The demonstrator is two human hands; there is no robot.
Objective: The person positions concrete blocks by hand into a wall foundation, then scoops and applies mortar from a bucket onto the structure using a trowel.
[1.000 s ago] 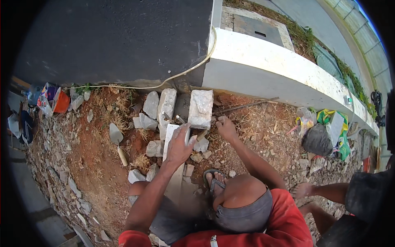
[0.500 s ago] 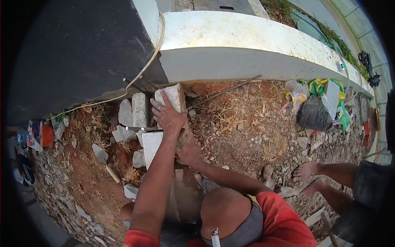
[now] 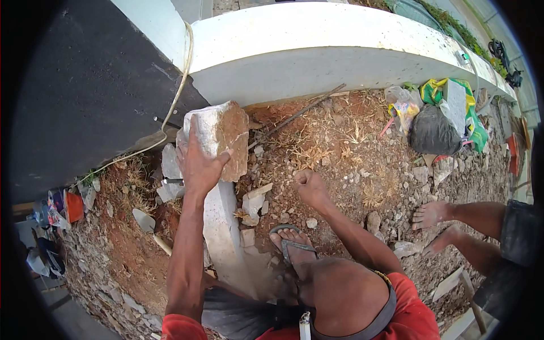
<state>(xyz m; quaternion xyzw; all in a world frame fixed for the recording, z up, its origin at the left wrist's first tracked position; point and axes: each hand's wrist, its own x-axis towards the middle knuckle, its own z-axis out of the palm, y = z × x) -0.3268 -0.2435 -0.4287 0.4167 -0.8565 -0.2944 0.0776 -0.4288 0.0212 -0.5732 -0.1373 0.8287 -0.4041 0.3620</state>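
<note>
My left hand [image 3: 201,167] grips a rough stone block [image 3: 229,130], fingers spread over its pale side; the block has a reddish-brown face. It is at or over the end of a long pale beam [image 3: 224,226] lying toward me; whether it rests there is unclear. My right hand [image 3: 310,187] is apart from the block, over the dirt to its right, fingers curled; what they hold, if anything, is hidden. Broken stones [image 3: 170,161] lie left of the block, and a trowel [image 3: 143,220] lies on the soil at the left.
A white low wall [image 3: 317,31] and a dark wall [image 3: 85,85] with a pale cable [image 3: 170,113] edge the dirt. A metal rod [image 3: 306,113] lies near the wall. Bags [image 3: 433,127] sit right. Another person's bare feet [image 3: 428,212] are at the right.
My left hand and the block have shifted left in the picture, and more of its brown face shows. My right hand has moved away from under the block. The whole view has shifted.
</note>
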